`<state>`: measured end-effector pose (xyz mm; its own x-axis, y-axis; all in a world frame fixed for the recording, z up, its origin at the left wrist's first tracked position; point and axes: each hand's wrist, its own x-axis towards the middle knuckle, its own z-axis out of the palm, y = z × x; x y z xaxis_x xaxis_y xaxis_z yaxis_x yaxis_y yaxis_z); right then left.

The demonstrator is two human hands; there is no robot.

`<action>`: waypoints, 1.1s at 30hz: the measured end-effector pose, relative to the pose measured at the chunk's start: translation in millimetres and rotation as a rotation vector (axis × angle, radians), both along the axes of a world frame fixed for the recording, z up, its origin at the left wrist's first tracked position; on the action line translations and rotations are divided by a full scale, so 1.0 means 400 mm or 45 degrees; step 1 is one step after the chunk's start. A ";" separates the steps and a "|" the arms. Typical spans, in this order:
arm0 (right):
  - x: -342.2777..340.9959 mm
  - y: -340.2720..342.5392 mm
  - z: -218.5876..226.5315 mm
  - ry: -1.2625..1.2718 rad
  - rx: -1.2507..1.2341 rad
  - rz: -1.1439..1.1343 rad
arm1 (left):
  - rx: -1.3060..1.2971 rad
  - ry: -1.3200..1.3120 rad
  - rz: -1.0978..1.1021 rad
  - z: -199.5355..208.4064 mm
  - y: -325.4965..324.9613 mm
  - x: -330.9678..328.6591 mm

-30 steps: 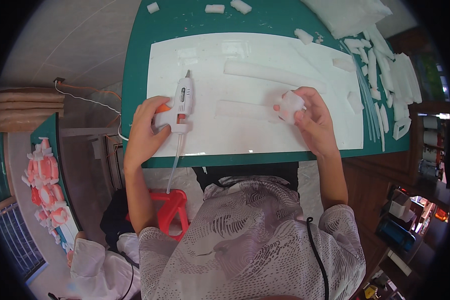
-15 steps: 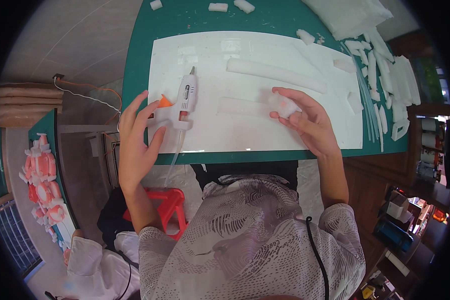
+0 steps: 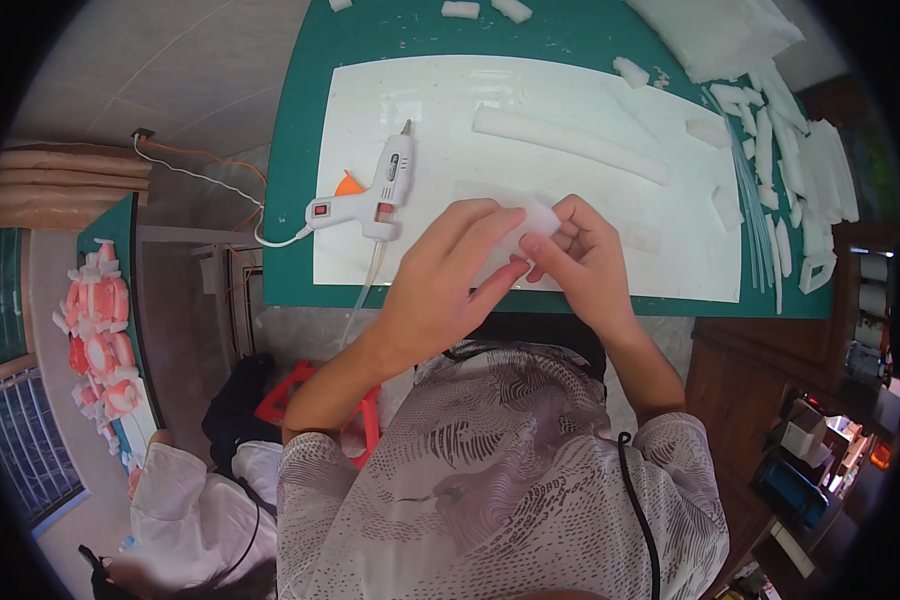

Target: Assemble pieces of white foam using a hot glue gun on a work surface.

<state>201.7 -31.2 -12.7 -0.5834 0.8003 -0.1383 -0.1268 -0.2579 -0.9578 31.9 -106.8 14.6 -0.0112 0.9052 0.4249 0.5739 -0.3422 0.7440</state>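
Both hands meet over the front part of a white board (image 3: 430,90). Between them is a small white foam piece (image 3: 538,222). My right hand (image 3: 588,262) is closed on it, the thumb pressing its near side. My left hand (image 3: 448,268) comes in from the left, its fingers closed against the same piece; the fingers partly hide it. Left of the hands, a white hot glue gun (image 3: 390,180) with an orange trigger lies on the board, nozzle pointing away, a clear glue stick (image 3: 370,275) trailing from its back. Beyond the hands lies a long white foam strip (image 3: 570,145).
A green mat (image 3: 290,200) surrounds the board. Foam scraps (image 3: 765,150), clear thin sticks (image 3: 755,220) and a white bag (image 3: 720,35) fill the right side. The gun's cord (image 3: 280,243) runs off left. A red stool (image 3: 290,395) stands below; another person (image 3: 190,500) sits left.
My left hand has left the glue gun, now lying on the board, and moved right to the foam piece. My right hand has brought the piece slightly left and nearer.
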 end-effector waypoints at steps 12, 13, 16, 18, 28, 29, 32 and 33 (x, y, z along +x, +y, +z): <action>0.063 0.034 -0.022 -0.608 1.396 -0.191 | -0.197 0.184 0.171 -0.028 -0.011 -0.087; 0.071 0.044 -0.019 -0.708 1.505 -0.208 | -0.197 0.194 0.204 -0.030 0.000 -0.096; 0.088 0.053 -0.029 -0.846 1.605 -0.198 | -0.296 0.187 0.255 -0.025 0.036 -0.113; 0.091 0.053 -0.050 -0.806 1.672 -0.140 | -0.327 0.194 0.219 -0.023 0.052 -0.121; 0.096 0.055 -0.076 -0.748 1.637 -0.170 | -0.349 0.410 0.007 -0.014 0.079 -0.124; 0.096 0.055 -0.079 -0.747 1.629 -0.173 | -0.343 0.416 -0.004 -0.014 0.081 -0.126; 0.096 0.055 -0.081 -0.740 1.617 -0.179 | -0.381 0.438 -0.022 -0.011 0.089 -0.134; 0.096 0.055 -0.080 -0.734 1.617 -0.182 | -0.384 0.440 -0.022 -0.008 0.089 -0.133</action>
<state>240.3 -9.1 -44.7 -0.5974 0.6049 0.5265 0.4076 0.7944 -0.4503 -21.2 -71.2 11.3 0.1009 0.9878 0.1184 0.8023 -0.1511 0.5775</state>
